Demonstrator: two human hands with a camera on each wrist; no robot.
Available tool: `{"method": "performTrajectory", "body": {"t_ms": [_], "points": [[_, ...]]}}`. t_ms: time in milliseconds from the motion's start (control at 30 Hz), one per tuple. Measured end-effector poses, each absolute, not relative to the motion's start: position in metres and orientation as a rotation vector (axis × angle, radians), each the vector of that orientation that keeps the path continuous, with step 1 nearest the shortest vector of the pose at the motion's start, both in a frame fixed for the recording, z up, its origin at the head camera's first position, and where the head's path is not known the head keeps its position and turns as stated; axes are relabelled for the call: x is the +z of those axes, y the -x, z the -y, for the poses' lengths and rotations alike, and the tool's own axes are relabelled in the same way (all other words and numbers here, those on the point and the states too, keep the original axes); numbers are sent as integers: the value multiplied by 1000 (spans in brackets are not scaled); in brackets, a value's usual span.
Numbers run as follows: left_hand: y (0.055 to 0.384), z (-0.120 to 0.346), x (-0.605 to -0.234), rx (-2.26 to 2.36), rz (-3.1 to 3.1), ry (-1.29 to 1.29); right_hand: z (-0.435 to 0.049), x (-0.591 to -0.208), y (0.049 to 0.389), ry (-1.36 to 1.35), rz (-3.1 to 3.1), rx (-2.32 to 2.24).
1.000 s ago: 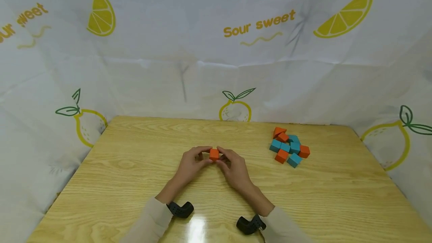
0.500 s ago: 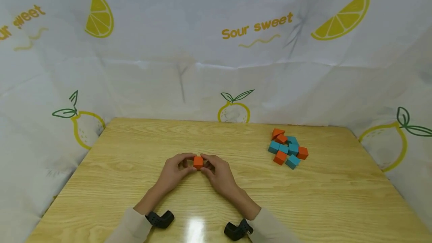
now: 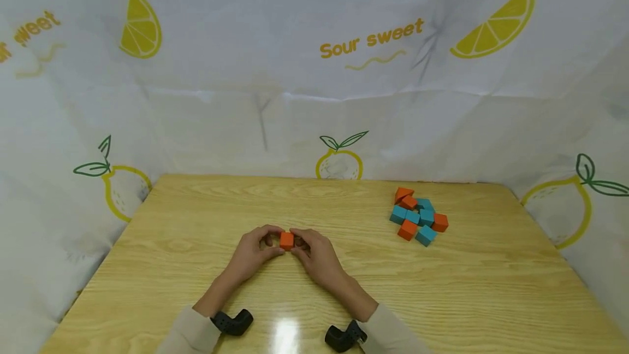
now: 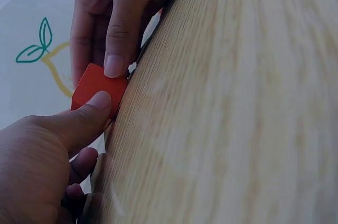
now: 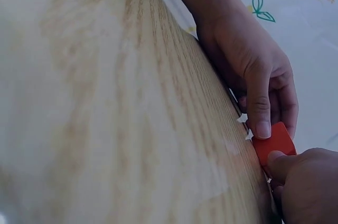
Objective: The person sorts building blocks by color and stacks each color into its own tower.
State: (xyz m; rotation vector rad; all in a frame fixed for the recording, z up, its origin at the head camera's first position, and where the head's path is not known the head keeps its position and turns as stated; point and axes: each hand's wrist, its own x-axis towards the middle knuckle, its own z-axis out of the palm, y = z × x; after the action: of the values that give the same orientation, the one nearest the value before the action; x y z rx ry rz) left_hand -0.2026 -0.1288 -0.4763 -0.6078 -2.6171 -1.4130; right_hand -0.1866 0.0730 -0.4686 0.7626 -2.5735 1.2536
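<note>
An orange-red wooden block stands on the table between both hands, near the middle. From its left side the left hand pinches it with thumb and fingers. The right hand grips the same block from the right, thumb in front and fingers behind. In the left wrist view, two thumbs press the near face of the block. The right wrist view likewise shows the block low against the tabletop, held by both hands.
A loose cluster of blue blocks and orange blocks, cubes and a wedge among them, lies to the right on the wooden table. A white cloth with lemon prints hangs behind and at the sides.
Both hands have shifted left and slightly toward the person with the orange-red block between them, mostly in the first half second. The cluster of blocks stays put.
</note>
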Motion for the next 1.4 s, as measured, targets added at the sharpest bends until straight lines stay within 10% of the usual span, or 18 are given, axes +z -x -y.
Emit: {"method": "performTrajectory", "body": {"t_ms": [1400], "points": [[202,126,-475,-1378,2659,580,-98,-472,181,-728,2360,1447]]}}
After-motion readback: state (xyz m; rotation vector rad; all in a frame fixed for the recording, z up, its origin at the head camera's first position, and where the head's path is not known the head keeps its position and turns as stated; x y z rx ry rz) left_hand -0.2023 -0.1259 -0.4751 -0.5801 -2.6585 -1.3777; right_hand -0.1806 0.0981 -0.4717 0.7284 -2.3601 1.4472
